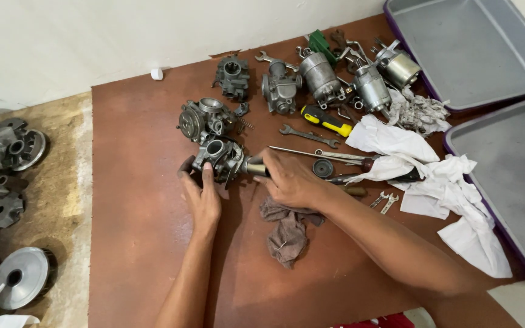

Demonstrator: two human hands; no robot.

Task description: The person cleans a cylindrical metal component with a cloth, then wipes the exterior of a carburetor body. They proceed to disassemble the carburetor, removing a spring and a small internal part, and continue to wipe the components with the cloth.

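A grey metal carburetor (221, 158) lies on the brown board (135, 200). My left hand (202, 200) holds its near left side, fingers wrapped on the body. At its right end my right hand (290, 179) grips a round metal cap (254, 166). A second carburetor (205, 118) stands just behind the held one. A dirty grey rag (287, 234) lies under my right forearm.
Further carburetors (281, 88) and metal cylinders (372, 88) line the back of the board. A yellow-handled screwdriver (329, 121), wrenches (308, 135) and white cloths (439, 188) lie at right. Two grey trays (475, 48) sit far right. Round engine parts (22, 276) rest on the floor at left.
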